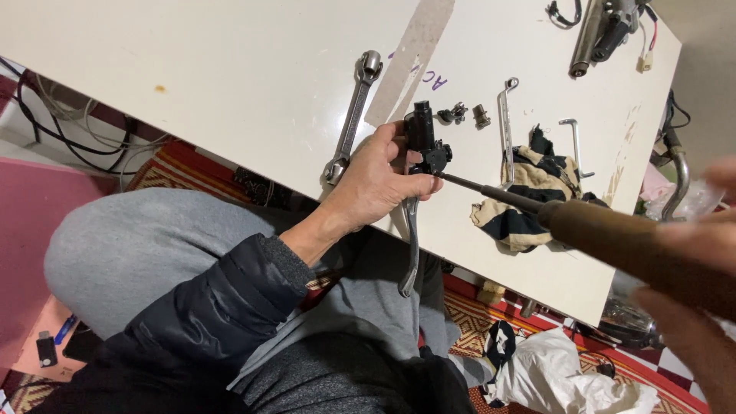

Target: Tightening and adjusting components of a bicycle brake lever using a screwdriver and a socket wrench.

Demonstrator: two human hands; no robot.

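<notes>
My left hand grips a black brake-lever assembly at the near edge of the white table; its silver lever hangs down past the edge. My right hand, close to the camera at the right, holds a screwdriver by its brown wooden handle. The dark shaft runs left, and its tip meets the black assembly.
On the table lie a double-ended ring spanner, small bolts, a thin bent wrench, an L-shaped key, a striped rag and a handlebar part. White plastic bags lie on the patterned floor.
</notes>
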